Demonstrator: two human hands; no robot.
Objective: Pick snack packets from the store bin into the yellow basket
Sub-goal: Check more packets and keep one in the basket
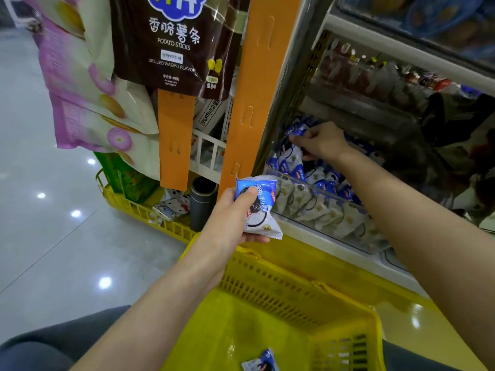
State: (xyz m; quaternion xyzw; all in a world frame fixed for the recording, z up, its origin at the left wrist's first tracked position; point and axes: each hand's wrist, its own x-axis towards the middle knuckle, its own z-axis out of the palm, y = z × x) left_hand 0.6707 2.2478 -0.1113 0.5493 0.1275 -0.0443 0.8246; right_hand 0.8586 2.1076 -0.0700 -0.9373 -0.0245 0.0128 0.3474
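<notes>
Held packet [258,207]: blue and white, picture of a dark sandwich cookie. Its writing was tilted and too small to read. The left hand [230,223] gripped it, thumb across the front and fingers under, over the far left rim of the yellow basket [281,293]. One matching loose packet [261,362] lay on the basket floor, cut off by the near frame edge.

The right hand [321,141] was well apart from the left, reached into the clear store bin [300,182] on the right. Its fingers were curled and pinched the top of a bin packet [296,132]. Rows of the same blue and white packets stood on edge in the bin, and the hand hid some of them.

A tall orange strip [257,89] stood between the bin and a brown hanging bag [174,41]. The bag read "POTATO STICKS" and "GRILLED WAGYU FLAVOR", with large Chinese characters above; its logo was cut off at the top. A shorter orange strip [175,140] hung below the bag. Purple and white bags [88,97] hung at far left, their print unreadable.

A second yellow basket [150,212] sat on the floor, holding a dark cylinder [202,204] and a cartoon cat item [174,206]; the hanging bags partly covered it. The upper shelf goods [375,73] were blurred behind glare. The glossy floor [40,236] showed light spots.
</notes>
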